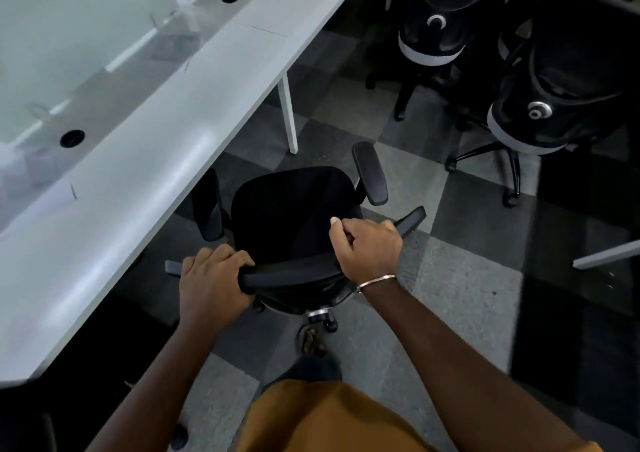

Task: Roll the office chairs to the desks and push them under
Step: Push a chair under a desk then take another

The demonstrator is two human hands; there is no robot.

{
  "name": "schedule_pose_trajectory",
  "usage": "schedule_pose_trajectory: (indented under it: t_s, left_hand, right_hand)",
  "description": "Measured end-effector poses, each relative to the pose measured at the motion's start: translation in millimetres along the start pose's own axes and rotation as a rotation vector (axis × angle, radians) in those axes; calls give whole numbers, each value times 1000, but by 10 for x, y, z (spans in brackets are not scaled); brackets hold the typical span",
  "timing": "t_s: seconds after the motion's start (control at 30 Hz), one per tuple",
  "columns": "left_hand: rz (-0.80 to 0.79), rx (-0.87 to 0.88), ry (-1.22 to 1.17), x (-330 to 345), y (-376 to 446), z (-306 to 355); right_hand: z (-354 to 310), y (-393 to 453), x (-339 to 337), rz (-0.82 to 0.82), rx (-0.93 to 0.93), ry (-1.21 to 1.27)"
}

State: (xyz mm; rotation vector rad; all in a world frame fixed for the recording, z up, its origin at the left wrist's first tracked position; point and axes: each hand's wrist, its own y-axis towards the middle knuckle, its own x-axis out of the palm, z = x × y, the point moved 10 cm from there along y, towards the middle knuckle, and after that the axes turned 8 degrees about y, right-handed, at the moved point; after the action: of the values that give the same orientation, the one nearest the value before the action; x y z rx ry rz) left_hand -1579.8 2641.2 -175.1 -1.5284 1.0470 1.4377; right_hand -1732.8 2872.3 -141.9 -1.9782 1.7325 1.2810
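Okay, black office chair [294, 209] sits on the checkered grey carpet [467, 278], just beside the long white bench [156, 133], seat facing it at an angle, not yet under. Left hand [211, 278] grips the left end of the curved backrest top, fingers [221, 254] curled over the edge. Right hand [367, 247] grips the right end, fingers wrapped round it, thin metal bangle [377, 281] at the wrist. One armrest [370, 173] sticks out right, padded and rounded; the other armrest [209, 206] is partly tucked beneath the bench edge. White bench leg [289, 112] stands ahead of the seat. Two more dark chairs [554, 88] with grey trim crowd the upper right, well apart. Bench top smooth, glossy, with round cable holes [72, 138]. Frosted divider behind.
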Motion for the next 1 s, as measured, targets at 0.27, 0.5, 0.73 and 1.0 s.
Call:
schedule_pose_trajectory:
  t_s: [0.27,0.5,0.73,1.0]
  left_hand:
    - [-97,157,-13,55,569,243]
    - [-191,290,-73,74,1103,519]
    - [-92,186,-70,33,1418,636]
    - [-15,12,-99,-3,2171,823]
  right_hand:
    - [221,771,281,-108,-71,-12]
    - [127,1377,557,-225,-215,-60]
    - [114,1510,739,-122,-210,-8]
    - [398,2527,1106,-209,-307,106]
